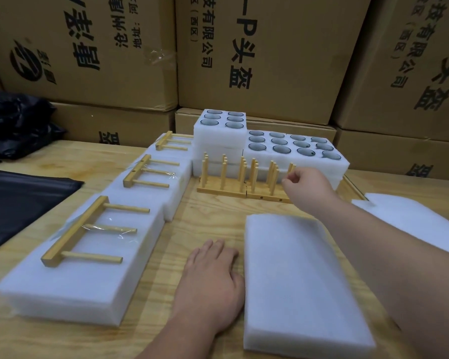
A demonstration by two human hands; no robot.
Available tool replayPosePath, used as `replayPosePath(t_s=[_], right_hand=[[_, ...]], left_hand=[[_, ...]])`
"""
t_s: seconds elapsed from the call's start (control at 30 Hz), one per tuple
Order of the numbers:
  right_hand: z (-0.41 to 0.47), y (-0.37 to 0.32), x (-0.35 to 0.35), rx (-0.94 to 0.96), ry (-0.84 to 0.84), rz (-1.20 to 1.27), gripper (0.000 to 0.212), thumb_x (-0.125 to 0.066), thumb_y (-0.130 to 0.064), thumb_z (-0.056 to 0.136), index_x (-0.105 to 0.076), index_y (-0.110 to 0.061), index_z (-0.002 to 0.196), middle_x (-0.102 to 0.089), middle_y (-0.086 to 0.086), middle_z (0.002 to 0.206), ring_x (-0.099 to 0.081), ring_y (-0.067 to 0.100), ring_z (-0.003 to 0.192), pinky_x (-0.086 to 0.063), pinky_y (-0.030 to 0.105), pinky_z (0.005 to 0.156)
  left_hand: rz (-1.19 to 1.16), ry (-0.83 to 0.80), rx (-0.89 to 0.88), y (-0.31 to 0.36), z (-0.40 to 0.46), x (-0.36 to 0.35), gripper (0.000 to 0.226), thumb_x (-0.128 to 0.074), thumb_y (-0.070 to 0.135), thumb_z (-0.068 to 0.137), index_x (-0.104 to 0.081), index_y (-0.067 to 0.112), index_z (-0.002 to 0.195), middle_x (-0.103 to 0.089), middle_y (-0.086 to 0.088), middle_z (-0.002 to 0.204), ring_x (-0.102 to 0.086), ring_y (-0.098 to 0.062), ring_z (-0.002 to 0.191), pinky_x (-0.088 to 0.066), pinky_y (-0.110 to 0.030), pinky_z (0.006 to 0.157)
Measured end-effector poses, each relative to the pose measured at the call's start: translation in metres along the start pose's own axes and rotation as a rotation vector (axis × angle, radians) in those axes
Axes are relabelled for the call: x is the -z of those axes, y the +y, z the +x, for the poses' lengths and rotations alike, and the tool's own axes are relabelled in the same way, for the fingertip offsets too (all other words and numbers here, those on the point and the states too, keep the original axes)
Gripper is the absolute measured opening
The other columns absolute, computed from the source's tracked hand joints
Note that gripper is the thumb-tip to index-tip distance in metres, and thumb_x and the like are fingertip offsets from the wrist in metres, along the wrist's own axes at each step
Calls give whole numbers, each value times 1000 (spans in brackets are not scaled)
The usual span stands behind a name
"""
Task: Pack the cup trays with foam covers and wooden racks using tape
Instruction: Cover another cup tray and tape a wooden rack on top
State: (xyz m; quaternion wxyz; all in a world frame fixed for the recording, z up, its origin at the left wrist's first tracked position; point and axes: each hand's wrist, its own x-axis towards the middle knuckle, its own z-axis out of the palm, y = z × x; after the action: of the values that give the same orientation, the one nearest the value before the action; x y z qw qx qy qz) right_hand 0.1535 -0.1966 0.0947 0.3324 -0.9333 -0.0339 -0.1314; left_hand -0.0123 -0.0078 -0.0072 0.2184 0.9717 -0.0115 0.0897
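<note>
A covered white foam tray [298, 278] lies in front of me on the wooden table [213, 221]. My left hand [213, 283] rests flat on the table against the tray's left edge, fingers straight. My right hand [306, 183] reaches to the upright wooden racks [244, 177] and curls its fingers around a peg at the right end. Behind the racks stand open foam trays with dark cups [293, 146], and a taller stack of cup trays [222, 120]. On the left lie three packed trays [88, 260] with racks taped on top.
Cardboard boxes [270, 47] form a wall behind the table. Black plastic bags [21, 193] lie at the left. Loose foam sheets [410, 213] sit at the right edge. Bare table shows between the packed trays and the front tray.
</note>
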Motion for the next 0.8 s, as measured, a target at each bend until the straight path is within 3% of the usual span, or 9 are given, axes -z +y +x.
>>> replayPosePath(t_s=[0.17,0.27,0.33,0.57,0.8], right_hand=[[30,-1,-14,27,-1,-154,15,-53,-14,92,-68,-17,88,-68,3,83,-63,27,77,-54,34,68],[45,0,-22,26,0,-201,17,-51,-12,91,-65,-19,88,-67,4,84,-62,26,69,-48,29,55],[54,1,-25,14,6,-218,19,-51,-12,91,-66,-22,97,-67,4,91,-62,27,74,-44,27,51],[70,2,-30,72,-17,-332,37,-49,-9,92,-67,-19,123,-69,7,110,-64,33,96,-54,36,74],[70,-1,-29,73,-66,-417,22,-49,-6,90,-67,-18,94,-66,6,87,-60,31,80,-47,31,65]], left_hand=[[-4,4,-2,-1,1,-1,53,-34,37,91,-42,37,143,-24,10,164,-12,-10,153,-2,-32,124],[0,1,0,-1,1,-1,55,-32,38,88,-43,36,142,-24,9,165,-12,-11,153,-1,-32,124],[-1,-6,2,-1,2,-1,58,-30,39,85,-43,36,141,-24,8,165,-11,-11,153,0,-32,123],[-13,-3,5,-2,2,-2,59,-30,40,84,-44,36,142,-25,8,165,-10,-12,153,2,-32,123],[-11,-11,0,-1,1,-2,57,-31,38,85,-44,35,141,-24,7,165,-10,-13,154,0,-33,124]])
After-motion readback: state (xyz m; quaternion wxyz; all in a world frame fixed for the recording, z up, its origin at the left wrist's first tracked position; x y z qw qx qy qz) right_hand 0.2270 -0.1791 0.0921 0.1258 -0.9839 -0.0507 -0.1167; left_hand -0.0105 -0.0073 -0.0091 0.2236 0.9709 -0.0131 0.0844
